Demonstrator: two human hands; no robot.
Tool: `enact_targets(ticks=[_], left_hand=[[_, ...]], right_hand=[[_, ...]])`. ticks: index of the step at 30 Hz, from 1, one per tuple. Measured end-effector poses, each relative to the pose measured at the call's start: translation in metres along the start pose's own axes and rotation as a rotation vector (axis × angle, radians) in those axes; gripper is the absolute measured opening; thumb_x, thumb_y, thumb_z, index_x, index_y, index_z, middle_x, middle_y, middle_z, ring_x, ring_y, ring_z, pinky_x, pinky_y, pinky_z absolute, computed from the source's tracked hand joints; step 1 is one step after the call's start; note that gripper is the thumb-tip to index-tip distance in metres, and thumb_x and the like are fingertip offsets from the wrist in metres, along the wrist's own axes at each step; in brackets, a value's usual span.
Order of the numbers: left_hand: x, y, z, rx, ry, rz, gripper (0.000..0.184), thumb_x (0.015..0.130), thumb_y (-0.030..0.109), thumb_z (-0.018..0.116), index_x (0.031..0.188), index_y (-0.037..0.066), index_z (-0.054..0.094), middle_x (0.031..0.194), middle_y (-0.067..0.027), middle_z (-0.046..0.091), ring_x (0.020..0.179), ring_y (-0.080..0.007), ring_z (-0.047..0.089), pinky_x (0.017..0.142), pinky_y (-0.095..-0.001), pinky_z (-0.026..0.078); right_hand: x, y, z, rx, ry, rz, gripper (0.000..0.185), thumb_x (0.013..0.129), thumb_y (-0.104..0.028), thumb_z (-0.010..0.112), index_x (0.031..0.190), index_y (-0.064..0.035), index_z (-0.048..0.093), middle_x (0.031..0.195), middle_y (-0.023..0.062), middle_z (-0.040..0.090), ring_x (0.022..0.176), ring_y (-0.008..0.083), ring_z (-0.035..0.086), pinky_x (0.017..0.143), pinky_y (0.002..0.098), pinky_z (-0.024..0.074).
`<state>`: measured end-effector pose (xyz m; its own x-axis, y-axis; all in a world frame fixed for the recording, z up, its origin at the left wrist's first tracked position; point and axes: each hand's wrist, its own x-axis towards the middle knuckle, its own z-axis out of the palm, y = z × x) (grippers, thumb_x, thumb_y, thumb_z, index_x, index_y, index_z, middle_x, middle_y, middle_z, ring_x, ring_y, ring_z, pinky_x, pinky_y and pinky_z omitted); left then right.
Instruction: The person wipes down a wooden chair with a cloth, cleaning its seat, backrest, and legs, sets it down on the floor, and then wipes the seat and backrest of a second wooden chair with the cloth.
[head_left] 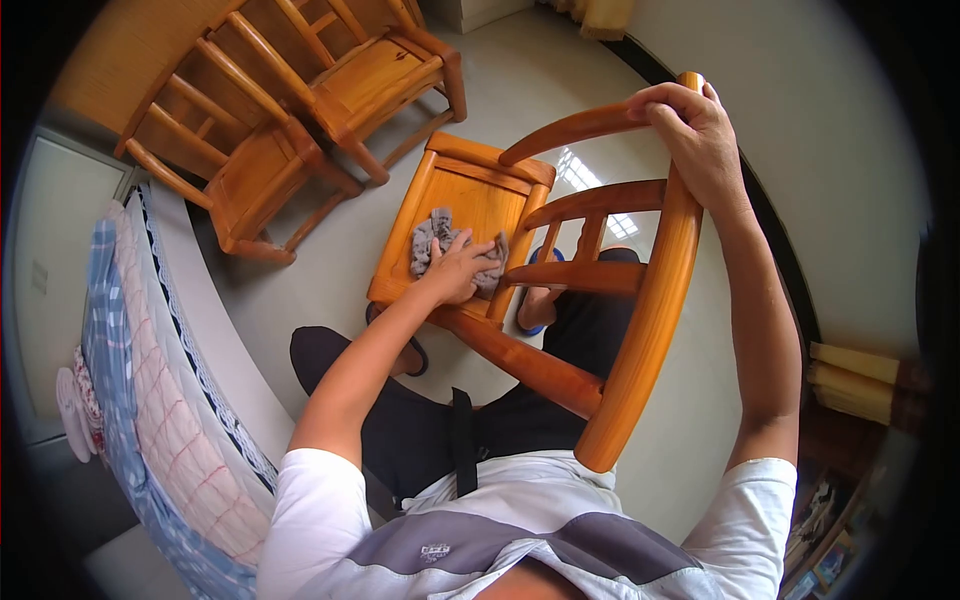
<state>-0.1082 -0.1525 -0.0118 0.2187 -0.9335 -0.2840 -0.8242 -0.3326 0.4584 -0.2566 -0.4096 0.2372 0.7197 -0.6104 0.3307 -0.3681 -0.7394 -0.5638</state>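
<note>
A wooden chair (640, 340) with a curved top rail and slatted back stands tilted in front of me. My right hand (697, 135) is wrapped round the upper end of its top rail, fingers closed. On the chair's seat (465, 195) lies a crumpled grey cloth (432, 240). My left hand (463, 270) presses on this cloth near the seat's edge beside the backrest, its fingers spread over the fabric. Part of the cloth is hidden under the palm.
Two more wooden chairs (255, 185) (375, 85) stand at the upper left. A bed with pink and blue covers (185, 420) runs along the left. Shelves with items (830, 500) are at the lower right. My legs are below the chair.
</note>
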Motion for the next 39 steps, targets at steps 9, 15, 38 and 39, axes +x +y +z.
enact_targets(ticks=[9, 15, 38, 39], left_hand=[[-0.017, 0.002, -0.027, 0.046, -0.396, -0.037, 0.042, 0.068, 0.003, 0.054, 0.094, 0.028, 0.075, 0.107, -0.005, 0.056, 0.111, -0.0268, 0.047, 0.097, -0.0435, 0.03], [-0.056, -0.052, -0.016, 0.05, 0.16, 0.107, 0.02, 0.068, 0.011, 0.065, 0.084, 0.018, 0.074, 0.11, -0.0044, 0.057, 0.114, -0.0258, 0.047, 0.096, -0.0412, 0.036], [0.134, -0.062, -0.076, -0.173, 0.598, 0.101, 0.048, 0.074, 0.006, 0.064, 0.12, 0.019, 0.062, 0.128, -0.0163, 0.045, 0.119, -0.0335, 0.046, 0.102, -0.0384, 0.04], [0.136, -0.059, -0.063, -0.021, 0.602, 0.087, 0.05, 0.073, 0.007, 0.066, 0.122, 0.02, 0.061, 0.129, -0.0152, 0.045, 0.124, -0.0324, 0.042, 0.105, -0.0397, 0.037]], right_hand=[[0.003, 0.0, 0.001, -0.121, -0.007, -0.016, 0.028, 0.083, -0.023, 0.047, 0.091, -0.0132, 0.072, 0.083, 0.0001, 0.067, 0.1, 0.0144, 0.052, 0.088, 0.0353, 0.048], [0.002, 0.004, 0.002, -0.054, -0.006, 0.003, 0.028, 0.083, -0.026, 0.049, 0.091, -0.0132, 0.073, 0.082, 0.0014, 0.065, 0.098, 0.015, 0.053, 0.084, 0.0353, 0.0498], [0.001, -0.006, -0.009, -0.012, -0.059, -0.019, 0.022, 0.087, -0.018, 0.05, 0.085, -0.01, 0.07, 0.078, 0.0014, 0.066, 0.082, 0.0104, 0.062, 0.114, 0.0388, 0.0239], [0.001, -0.007, -0.007, 0.081, -0.057, 0.032, 0.021, 0.087, -0.017, 0.05, 0.084, -0.0099, 0.07, 0.079, 0.0015, 0.066, 0.082, 0.0106, 0.062, 0.116, 0.0404, 0.0191]])
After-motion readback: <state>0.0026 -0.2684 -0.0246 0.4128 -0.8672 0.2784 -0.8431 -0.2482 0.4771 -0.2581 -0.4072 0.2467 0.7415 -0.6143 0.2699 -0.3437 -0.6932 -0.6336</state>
